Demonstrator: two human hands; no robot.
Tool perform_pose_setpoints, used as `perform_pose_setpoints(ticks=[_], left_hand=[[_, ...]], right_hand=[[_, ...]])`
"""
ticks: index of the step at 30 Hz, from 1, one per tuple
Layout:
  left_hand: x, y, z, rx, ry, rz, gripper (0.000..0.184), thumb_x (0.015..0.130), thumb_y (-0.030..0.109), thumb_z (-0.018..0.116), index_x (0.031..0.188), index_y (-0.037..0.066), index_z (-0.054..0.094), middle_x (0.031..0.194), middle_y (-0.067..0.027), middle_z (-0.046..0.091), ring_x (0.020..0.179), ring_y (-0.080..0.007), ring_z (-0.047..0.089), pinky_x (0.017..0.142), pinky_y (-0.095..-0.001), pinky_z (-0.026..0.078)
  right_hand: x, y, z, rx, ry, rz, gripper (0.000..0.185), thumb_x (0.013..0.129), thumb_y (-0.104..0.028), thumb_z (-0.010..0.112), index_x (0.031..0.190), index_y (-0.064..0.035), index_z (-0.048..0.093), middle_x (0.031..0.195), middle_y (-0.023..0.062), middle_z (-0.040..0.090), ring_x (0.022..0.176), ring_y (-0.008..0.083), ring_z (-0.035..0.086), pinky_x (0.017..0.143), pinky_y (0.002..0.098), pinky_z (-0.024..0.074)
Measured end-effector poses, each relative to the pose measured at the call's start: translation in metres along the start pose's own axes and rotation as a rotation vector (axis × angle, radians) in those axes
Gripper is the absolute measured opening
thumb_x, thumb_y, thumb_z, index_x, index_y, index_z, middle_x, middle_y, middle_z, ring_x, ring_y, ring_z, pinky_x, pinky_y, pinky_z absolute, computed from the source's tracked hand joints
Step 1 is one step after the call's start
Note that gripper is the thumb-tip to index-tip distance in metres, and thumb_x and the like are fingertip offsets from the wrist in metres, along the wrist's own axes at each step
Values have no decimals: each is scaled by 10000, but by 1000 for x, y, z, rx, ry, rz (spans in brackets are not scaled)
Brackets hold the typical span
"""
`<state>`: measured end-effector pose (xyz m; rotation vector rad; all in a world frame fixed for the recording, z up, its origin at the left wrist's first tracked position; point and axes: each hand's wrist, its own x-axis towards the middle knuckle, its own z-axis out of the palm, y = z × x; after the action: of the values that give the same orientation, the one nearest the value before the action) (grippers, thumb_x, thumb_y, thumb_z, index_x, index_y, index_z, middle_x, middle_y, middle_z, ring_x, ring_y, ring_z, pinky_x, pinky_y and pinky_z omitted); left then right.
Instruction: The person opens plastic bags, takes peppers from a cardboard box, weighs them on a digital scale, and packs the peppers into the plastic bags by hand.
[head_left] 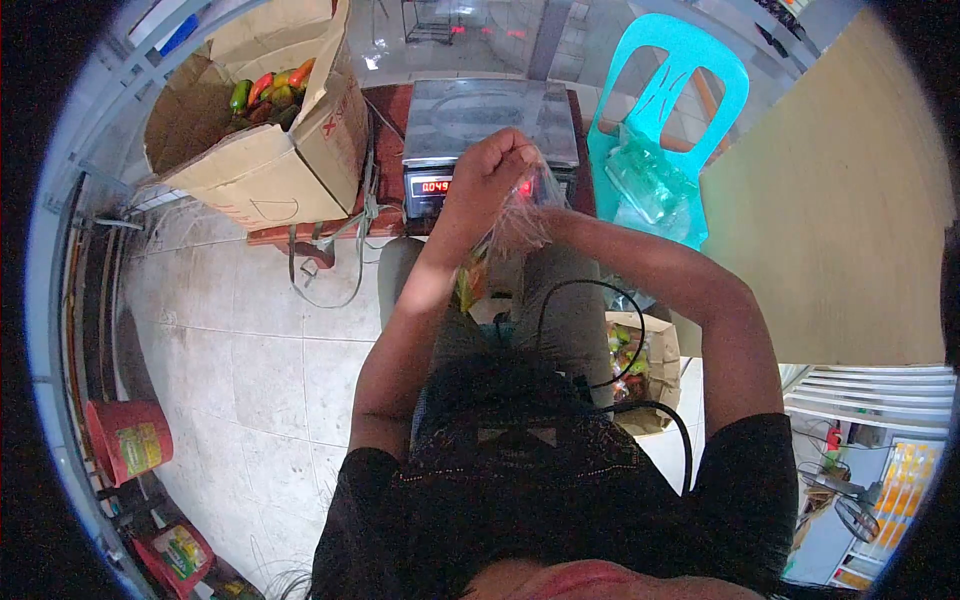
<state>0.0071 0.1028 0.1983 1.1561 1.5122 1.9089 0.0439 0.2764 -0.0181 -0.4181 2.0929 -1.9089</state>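
Observation:
Pinched closed, my left hand (487, 168) holds the top of a clear plastic bag (535, 195) in front of the scale. Lower down, my right hand (520, 230) is closed around the gathered film, its fingers partly hidden by plastic. Yellow-green produce (470, 285) hangs below my hands, above my lap. Behind them stands a digital scale with a bare metal plate (490, 110) and a lit red display (435, 188), partly covered by my left hand.
Peppers fill part of an open cardboard box (310, 165) at the left. A turquoise chair (600, 150) at the right bears clear plastic bags (650, 185). Bagged produce sits in a lower box (660, 365). A wooden board (840, 200) and a black cable (685, 450) are on the right.

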Motion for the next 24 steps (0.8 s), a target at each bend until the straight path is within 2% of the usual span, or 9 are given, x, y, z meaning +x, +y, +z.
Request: perform_pose_setpoints(ticks=[2,13,15,17,20,22,24], left_hand=[[-1,-4,0,36,21,31,165,942,156,513,820,47,527,737,45,496,697,-50,428,644,-211,384],[-4,-5,-14,20,-48,-33,136,941,136,520,841,45,541,765,36,545,754,-47,489,702,-203,413],[-3,-4,-15,-12,-36,-24,152,944,156,527,838,49,542,757,40,538,750,-46,485,694,-203,410],[-2,0,-17,-60,-15,5,167,946,181,536,835,57,546,733,49,514,726,-43,464,663,-204,396],[-2,9,-26,30,13,-70,178,951,203,531,836,69,553,698,64,458,671,-38,406,616,-202,343],[-1,13,-29,36,33,-24,175,952,197,523,835,72,559,687,69,429,652,-36,372,600,-201,310],[1,21,-29,37,41,-3,179,953,198,517,834,72,563,683,70,418,644,-35,358,597,-199,294]], right_hand=[[2,5,3,-206,-54,15,377,861,-206,637,1191,-61,526,1129,78,594,978,194,590,868,339,486],[14,-38,23,205,-108,130,403,875,-270,604,1206,-52,529,1190,92,576,1073,226,549,964,374,421],[18,-68,30,41,-83,167,448,845,-253,670,1219,-48,534,1235,92,561,1125,212,529,1002,365,393],[22,-106,44,-624,-27,114,426,857,-246,653,1218,-53,536,1230,94,565,1136,217,529,1011,367,390],[25,-98,40,-573,-3,-27,382,885,-226,605,1222,-62,531,1219,102,573,1133,229,538,1007,375,404],[31,-96,36,-343,-52,-110,373,898,-233,581,1229,-71,522,1228,109,565,1140,237,538,1017,378,398],[34,-105,26,169,-153,-34,366,907,-234,565,1234,-76,514,1223,110,567,1140,237,540,1021,378,397]])
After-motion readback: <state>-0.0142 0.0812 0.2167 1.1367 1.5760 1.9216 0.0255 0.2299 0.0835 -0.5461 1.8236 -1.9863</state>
